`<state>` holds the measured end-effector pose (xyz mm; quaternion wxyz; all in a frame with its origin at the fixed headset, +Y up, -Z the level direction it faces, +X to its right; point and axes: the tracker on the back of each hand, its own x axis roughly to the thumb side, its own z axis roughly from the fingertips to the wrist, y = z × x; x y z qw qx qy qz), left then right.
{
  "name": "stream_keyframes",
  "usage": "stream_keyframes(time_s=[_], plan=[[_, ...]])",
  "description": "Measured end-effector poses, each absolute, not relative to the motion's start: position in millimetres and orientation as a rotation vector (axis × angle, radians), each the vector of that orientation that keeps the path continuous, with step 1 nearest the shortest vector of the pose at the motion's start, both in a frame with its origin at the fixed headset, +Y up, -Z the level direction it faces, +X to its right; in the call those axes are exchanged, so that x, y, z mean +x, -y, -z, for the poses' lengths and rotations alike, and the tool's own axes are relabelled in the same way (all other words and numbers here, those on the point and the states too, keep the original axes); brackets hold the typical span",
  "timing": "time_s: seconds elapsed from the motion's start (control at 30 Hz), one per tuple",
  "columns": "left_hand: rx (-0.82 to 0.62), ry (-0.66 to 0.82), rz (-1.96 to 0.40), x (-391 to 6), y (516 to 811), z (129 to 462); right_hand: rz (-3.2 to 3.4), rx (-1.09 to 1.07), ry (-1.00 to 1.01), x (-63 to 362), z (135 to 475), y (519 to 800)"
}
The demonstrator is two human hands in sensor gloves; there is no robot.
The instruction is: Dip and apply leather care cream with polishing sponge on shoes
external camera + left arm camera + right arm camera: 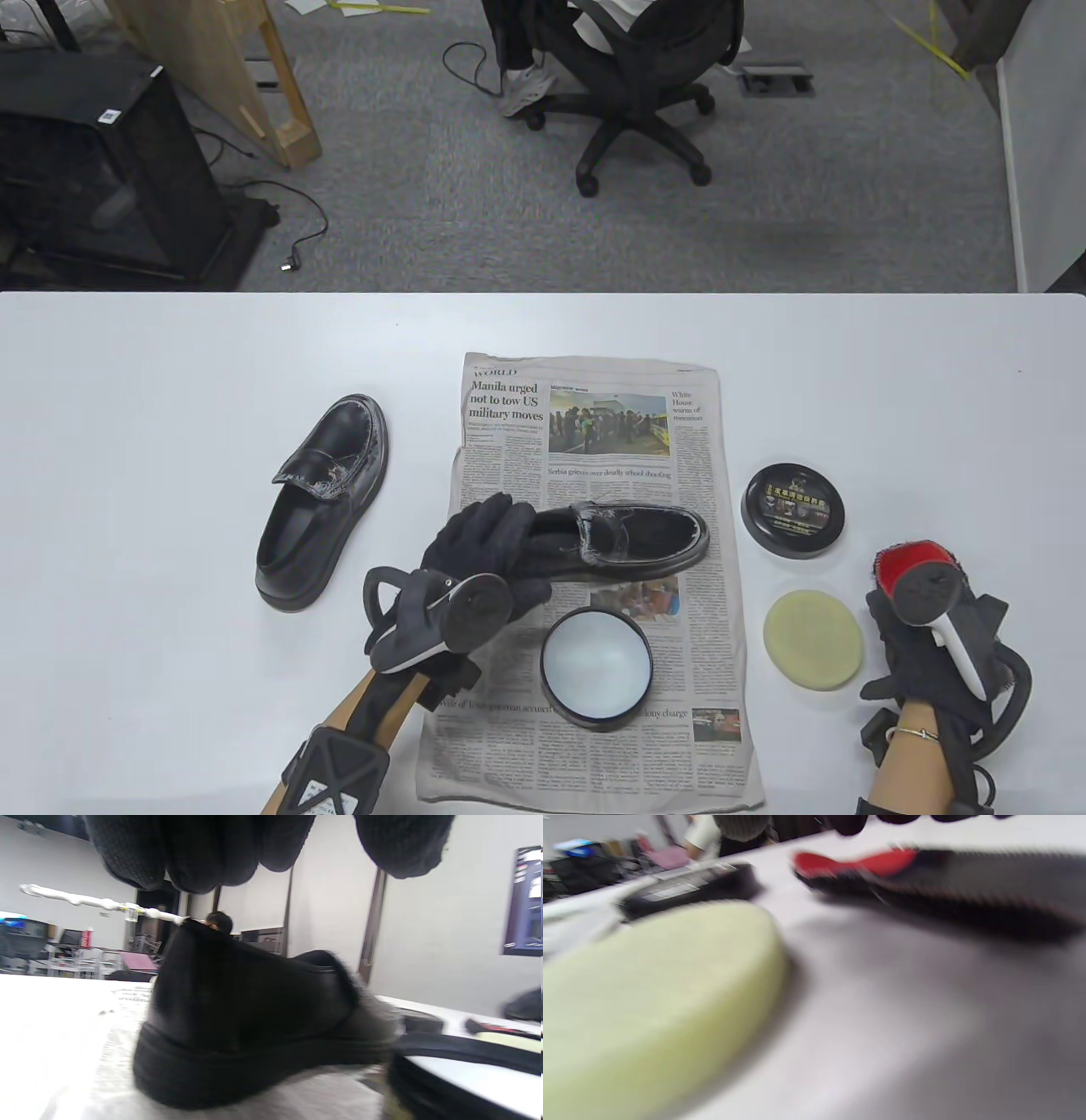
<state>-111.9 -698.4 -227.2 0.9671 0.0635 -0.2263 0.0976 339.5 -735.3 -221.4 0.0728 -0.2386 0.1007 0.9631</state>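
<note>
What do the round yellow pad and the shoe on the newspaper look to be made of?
Polishing sponge: likely soft foam; pale yellow, matte, thick rounded edge in the right wrist view. Shoe on the newspaper: apparently black leather, smooth with a dull sheen, whitish scuffing along its edges; thick sole looks rubbery.

On the newspaper (585, 586): section head "WORLD" at 11 o'clock, then headline "Manila urged not to tow US military moves"; at 1 o'clock "White House warns of recession"; mid-page "Serbia grieves over deadly school shooting". Lid (792, 509) label at 3 o'clock: unreadable.
</note>
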Motion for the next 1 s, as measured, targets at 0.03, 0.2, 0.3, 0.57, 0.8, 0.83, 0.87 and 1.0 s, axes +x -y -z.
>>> stream_keyframes(time_s=[0.03,0.2,0.3,0.57,0.8,0.83,0.87,1.0], plan=[[0.108,0.492,-0.199,-109,701,220,-2.91,-0.604,-0.307,326,221,727],[-0.058,0.62,-0.166,-95,728,201,-2.967,-0.229,-0.503,271,227,725],[-0.168,0.665,-0.133,-89,745,201,-3.112,-0.218,-0.661,254,233,743],[-0.271,0.689,-0.137,-83,764,203,-3.094,-0.32,-0.49,272,237,748],[-0.267,0.661,-0.181,-84,764,207,-2.981,0.116,-0.06,236,222,709],[-0.266,0.658,-0.184,-84,764,208,-2.985,0.244,0.098,217,215,701],[-0.266,0.653,-0.185,-85,764,208,-2.998,0.339,0.179,201,209,695],[-0.265,0.635,-0.201,-86,765,209,-2.998,0.815,0.39,124,177,688]])
